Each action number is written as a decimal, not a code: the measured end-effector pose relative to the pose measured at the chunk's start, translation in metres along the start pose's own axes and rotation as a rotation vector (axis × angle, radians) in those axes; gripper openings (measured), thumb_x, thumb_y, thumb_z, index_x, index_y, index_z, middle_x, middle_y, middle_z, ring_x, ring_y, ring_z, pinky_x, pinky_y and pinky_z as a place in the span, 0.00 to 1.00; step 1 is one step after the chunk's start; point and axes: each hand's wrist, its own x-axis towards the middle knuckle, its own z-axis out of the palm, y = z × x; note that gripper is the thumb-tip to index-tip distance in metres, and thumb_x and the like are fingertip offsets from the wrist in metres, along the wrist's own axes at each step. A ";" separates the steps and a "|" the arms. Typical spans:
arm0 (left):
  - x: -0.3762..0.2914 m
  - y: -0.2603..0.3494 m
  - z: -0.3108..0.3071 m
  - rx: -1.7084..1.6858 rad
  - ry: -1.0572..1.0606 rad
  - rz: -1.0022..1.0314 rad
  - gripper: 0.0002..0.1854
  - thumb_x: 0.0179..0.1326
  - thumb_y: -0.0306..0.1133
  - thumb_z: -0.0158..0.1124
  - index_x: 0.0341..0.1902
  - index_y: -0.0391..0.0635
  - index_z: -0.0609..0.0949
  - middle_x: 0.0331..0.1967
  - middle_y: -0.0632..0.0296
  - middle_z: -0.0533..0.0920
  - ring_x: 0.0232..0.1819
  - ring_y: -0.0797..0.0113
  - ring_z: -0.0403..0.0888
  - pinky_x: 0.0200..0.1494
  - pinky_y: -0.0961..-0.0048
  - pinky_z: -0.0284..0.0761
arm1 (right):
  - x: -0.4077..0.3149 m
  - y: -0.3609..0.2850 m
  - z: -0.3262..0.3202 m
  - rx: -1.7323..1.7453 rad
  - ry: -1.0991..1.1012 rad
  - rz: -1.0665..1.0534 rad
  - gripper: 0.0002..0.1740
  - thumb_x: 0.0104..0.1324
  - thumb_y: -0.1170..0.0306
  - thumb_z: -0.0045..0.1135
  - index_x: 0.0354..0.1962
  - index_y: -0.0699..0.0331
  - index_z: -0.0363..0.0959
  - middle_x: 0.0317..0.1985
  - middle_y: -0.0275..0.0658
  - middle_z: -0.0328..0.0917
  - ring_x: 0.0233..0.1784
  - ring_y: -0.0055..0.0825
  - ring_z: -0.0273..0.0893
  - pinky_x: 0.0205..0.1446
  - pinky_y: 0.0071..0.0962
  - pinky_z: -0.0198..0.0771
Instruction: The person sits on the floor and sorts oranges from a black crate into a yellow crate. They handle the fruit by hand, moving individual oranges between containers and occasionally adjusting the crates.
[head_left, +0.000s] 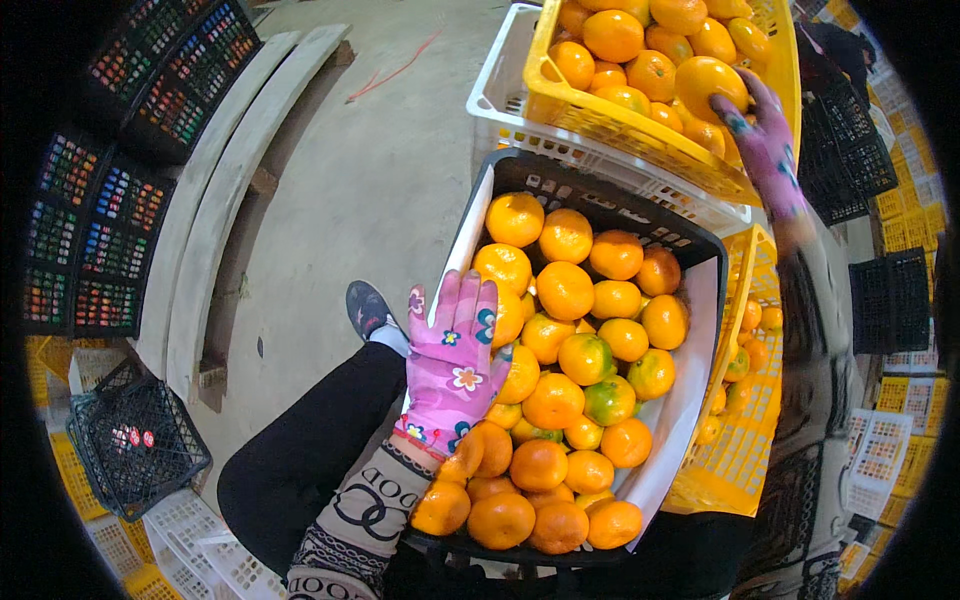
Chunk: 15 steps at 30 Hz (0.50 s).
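A black plastic crate (600, 196) with white paper lining sits before me, filled with orange mandarins (565, 290), a few of them partly green. My left hand (457, 352), in a pink flowered glove, lies flat over the crate's left side, palm down and holding nothing. Its fingers stretch along the lining and the outermost fruit. Up at the right, my right hand (757, 127), gloved alike, grips a large mandarin (711, 88) above the other fruit in a yellow plastic crate (637, 124). That yellow crate rests on a white crate (495, 82).
Another yellow crate (727, 472) with some mandarins stands right of the black one. Long pale boards (255, 150) run along the left, beside stacked dark crates (112, 217) of small colourful items. A black mesh basket (139, 442) is at lower left. More crates line the right, near a person (840, 52).
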 end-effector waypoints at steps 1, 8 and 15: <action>0.000 0.001 0.000 0.003 -0.027 -0.013 0.43 0.52 0.50 0.62 0.69 0.41 0.61 0.69 0.51 0.60 0.73 0.52 0.51 0.71 0.42 0.39 | -0.022 -0.015 -0.003 0.266 -0.109 0.239 0.30 0.62 0.54 0.63 0.56 0.63 0.70 0.42 0.41 0.78 0.43 0.28 0.76 0.48 0.26 0.71; -0.001 0.001 -0.003 0.034 -0.035 -0.012 0.44 0.52 0.52 0.62 0.70 0.42 0.60 0.69 0.52 0.60 0.74 0.53 0.50 0.72 0.42 0.38 | -0.145 -0.121 0.111 0.586 -0.689 0.499 0.30 0.65 0.46 0.54 0.45 0.66 0.77 0.33 0.42 0.80 0.36 0.28 0.74 0.45 0.29 0.69; 0.039 0.007 -0.013 0.097 0.089 0.062 0.31 0.56 0.53 0.58 0.52 0.37 0.78 0.53 0.50 0.74 0.67 0.52 0.60 0.71 0.44 0.41 | -0.166 -0.115 0.141 0.550 -0.757 0.590 0.38 0.66 0.40 0.44 0.44 0.71 0.77 0.46 0.58 0.78 0.49 0.51 0.77 0.55 0.39 0.68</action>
